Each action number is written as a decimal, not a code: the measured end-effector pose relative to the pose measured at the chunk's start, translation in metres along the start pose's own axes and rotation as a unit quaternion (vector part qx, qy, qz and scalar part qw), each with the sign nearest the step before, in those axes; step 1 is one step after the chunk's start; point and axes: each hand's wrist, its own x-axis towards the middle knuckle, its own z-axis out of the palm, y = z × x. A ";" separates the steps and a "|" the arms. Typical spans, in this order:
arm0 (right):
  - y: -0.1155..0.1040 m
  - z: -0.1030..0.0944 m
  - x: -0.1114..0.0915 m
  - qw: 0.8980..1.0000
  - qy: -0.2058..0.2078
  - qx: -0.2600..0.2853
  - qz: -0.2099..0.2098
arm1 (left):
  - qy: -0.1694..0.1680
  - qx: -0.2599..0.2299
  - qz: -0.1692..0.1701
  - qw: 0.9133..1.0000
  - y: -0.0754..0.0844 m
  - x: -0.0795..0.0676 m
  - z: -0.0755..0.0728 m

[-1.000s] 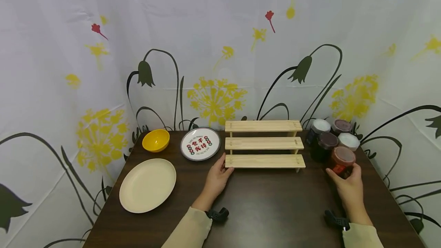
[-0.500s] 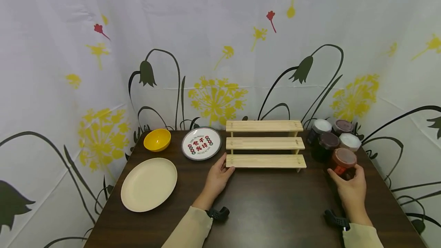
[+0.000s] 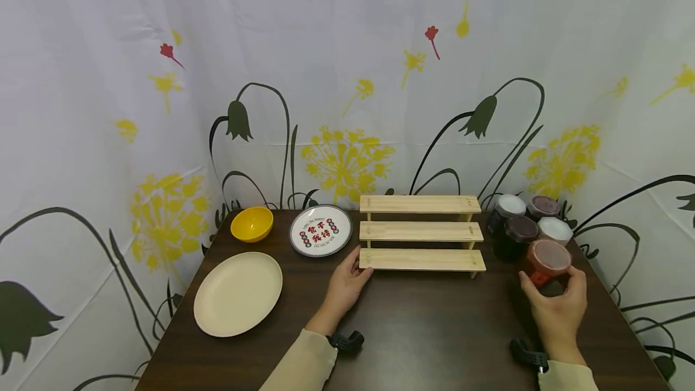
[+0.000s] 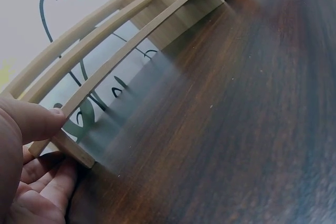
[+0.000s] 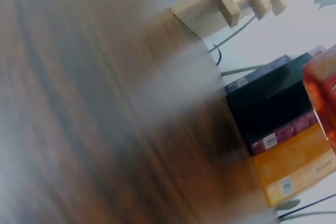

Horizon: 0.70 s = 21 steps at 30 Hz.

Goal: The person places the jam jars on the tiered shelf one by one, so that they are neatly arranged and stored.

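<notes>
My left hand [image 3: 345,287] pinches the left end of a three-tier wooden display rack [image 3: 422,259], at its lowest shelf. In the left wrist view the thumb [image 4: 39,121] lies on that shelf's front edge, with the curled fingers below it. At the right, my right hand [image 3: 560,312] grips a red jar [image 3: 549,256] with a translucent lid between thumb and fingers. In the right wrist view this red jar [image 5: 324,95] appears raised off the table. Behind it stand a dark jar [image 3: 513,245], a white-lidded jar [image 3: 555,229] and further jars.
On the left of the dark wooden table [image 3: 418,330] lie an oval cream plate [image 3: 239,294], a yellow bowl [image 3: 252,224] and a round printed plate [image 3: 321,230]. A flower-patterned curtain [image 3: 336,35] hangs behind the table. An orange jar [image 5: 294,166] stands among the jars.
The red jar in my right hand has shifted slightly and appears to have come up off the table. My left hand stays at the rack. The head view has tilted a little.
</notes>
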 end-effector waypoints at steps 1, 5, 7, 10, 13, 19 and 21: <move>-0.004 0.001 0.001 1.000 0.003 0.003 -0.001 | 0.000 -0.001 0.002 1.000 0.000 0.000 0.000; -0.024 0.008 0.001 1.000 -0.008 0.021 0.013 | -0.001 -0.010 0.003 1.000 -0.002 0.001 0.001; -0.036 0.014 -0.001 0.999 -0.028 0.037 0.023 | -0.002 -0.007 0.001 1.000 -0.002 0.001 0.000; -0.054 0.032 -0.002 0.994 -0.063 0.076 0.043 | 0.001 0.002 0.000 1.000 -0.001 0.001 -0.001; -0.072 0.059 -0.004 0.984 -0.095 0.133 0.074 | 0.005 0.013 -0.001 1.000 0.000 0.001 -0.002; -0.101 0.107 -0.012 0.967 -0.124 0.197 0.107 | 0.004 0.013 -0.016 1.000 0.000 -0.002 -0.001; -0.110 0.119 -0.009 0.965 -0.129 0.203 0.106 | 0.000 0.006 -0.009 1.000 -0.001 -0.002 0.000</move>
